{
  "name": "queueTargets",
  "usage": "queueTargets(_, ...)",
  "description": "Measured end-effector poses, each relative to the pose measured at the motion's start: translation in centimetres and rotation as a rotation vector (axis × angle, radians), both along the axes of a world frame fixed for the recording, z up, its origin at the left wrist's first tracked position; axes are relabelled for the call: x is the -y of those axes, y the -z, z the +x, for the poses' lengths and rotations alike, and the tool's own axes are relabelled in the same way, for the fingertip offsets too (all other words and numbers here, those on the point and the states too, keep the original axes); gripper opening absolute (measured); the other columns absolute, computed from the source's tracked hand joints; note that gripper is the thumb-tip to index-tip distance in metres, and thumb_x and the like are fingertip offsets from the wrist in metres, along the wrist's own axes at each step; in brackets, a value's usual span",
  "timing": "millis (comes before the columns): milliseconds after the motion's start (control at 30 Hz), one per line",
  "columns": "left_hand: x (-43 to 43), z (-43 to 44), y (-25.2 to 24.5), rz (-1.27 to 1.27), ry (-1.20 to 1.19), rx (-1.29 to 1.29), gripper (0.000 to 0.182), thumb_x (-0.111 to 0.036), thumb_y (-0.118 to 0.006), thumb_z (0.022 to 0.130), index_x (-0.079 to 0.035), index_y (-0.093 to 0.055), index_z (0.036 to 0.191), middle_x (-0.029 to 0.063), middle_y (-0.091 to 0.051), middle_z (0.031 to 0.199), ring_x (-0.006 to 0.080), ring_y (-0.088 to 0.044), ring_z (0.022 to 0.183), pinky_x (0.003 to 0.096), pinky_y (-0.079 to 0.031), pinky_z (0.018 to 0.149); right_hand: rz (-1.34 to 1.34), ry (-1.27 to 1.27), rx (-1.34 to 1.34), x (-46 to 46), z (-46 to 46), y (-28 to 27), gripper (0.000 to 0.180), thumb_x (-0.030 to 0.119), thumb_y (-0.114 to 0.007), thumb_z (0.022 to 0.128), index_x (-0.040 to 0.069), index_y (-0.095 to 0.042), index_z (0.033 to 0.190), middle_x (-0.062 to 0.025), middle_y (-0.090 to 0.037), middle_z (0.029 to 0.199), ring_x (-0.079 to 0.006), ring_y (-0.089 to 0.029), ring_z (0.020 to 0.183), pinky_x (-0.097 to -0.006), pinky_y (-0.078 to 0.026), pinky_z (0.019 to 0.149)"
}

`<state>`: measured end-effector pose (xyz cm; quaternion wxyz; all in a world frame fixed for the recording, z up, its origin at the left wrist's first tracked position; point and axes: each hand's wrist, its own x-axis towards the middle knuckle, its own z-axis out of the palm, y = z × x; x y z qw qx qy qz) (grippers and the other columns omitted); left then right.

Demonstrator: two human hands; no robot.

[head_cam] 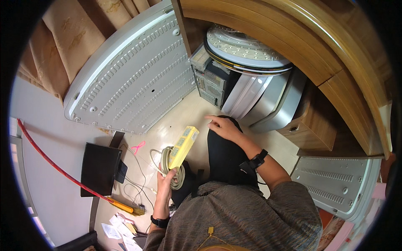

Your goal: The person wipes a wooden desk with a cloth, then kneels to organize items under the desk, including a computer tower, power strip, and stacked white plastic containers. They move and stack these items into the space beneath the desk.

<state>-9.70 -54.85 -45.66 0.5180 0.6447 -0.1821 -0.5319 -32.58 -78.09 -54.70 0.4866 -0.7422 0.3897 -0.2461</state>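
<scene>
My left hand (166,182) grips a yellow power strip (183,147) together with its coiled pale cable (178,179). Several sockets line the strip's upper face, and it tilts up and away from me. My right hand (224,127) holds nothing and hovers over or rests on my knee, which of the two I cannot tell; its index finger points left and the others curl loosely. Ahead of that hand, under a wooden desk (263,28), stand a computer tower case (210,83) and a rounded silver-grey casing (276,103).
A large grey perforated panel (135,78) leans at the left by a curtain (69,40). On the floor are a monitor (100,169), a broom (124,205) with a red handle, loose cables (141,175), a pink item (138,146) and papers (121,227). Another panel (333,180) stands at right.
</scene>
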Motion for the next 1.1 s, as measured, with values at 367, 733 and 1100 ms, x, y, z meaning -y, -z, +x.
queueTargets(367,-0.1,-0.4,-0.8,-0.018,-0.034,0.039,0.041,-0.012,-0.065,0.088,-0.001,-0.05,0.125,0.0039,-0.059,0.088,0.0092,-0.055,0.066,0.0233,-0.044,0.054,-0.187,-0.142,-0.168,-2.3,0.6,1.2,0.03,0.022,-0.06,0.093,0.011,-0.064,0.121,-0.0083,-0.07,0.103,-0.028,-0.063,0.104,-0.053,-0.029,0.112)
queueTargets(733,1.3,-0.6,-2.0,-0.132,0.091,0.05,0.06,-0.017,-0.072,0.088,-0.006,-0.044,0.14,-0.0022,-0.055,0.093,0.0048,-0.049,0.07,0.0197,-0.038,0.056,-0.153,0.031,0.077,-4.0,0.1,0.1,0.029,0.011,-0.064,0.092,0.004,-0.064,0.12,-0.0132,-0.068,0.109,-0.0313,-0.063,0.105,-0.0348,-0.049,0.091)
queueTargets(1100,1.4,1.8,-3.1,-0.309,0.272,-0.816,0.081,-0.049,-0.064,0.083,0.001,-0.039,0.142,0.014,-0.046,0.092,0.0111,-0.041,0.062,0.0197,-0.04,0.046,1.316,-0.415,0.734,-6.7,5.3,-4.8,0.1,0.08,-0.022,0.09,0.0,-0.036,0.148,-0.0206,-0.058,0.132,-0.0326,-0.061,0.118,-0.0483,-0.053,0.096)
